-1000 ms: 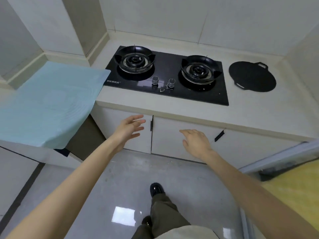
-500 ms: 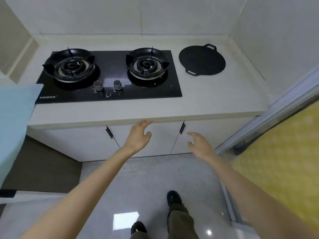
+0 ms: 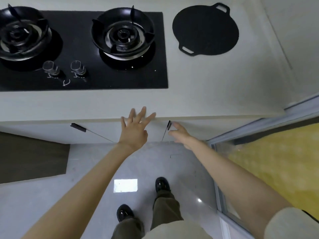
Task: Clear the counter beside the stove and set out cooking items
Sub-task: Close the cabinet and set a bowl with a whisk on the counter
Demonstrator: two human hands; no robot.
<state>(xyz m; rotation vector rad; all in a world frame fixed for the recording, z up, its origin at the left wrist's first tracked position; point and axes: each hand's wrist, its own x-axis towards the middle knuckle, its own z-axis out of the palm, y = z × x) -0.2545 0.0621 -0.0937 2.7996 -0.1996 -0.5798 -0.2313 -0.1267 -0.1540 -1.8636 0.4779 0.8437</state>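
Our left hand (image 3: 136,130) is spread wide, fingers straight, its tips over the smooth pale front edge of the table (image 3: 207,87). Our right hand (image 3: 179,135) is relaxed and empty just beside a slim black cabinet handle (image 3: 169,125); whether they touch we cannot tell. A flat, round, matte black pan (image 3: 205,30) with two loop handles lies on the table, right of the glossy black glass stove (image 3: 107,80).

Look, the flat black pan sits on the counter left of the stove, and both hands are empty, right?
Not quite. The head view shows the flat black pan on the counter to the right of the stove, not the left. The left hand and right hand are indeed empty.
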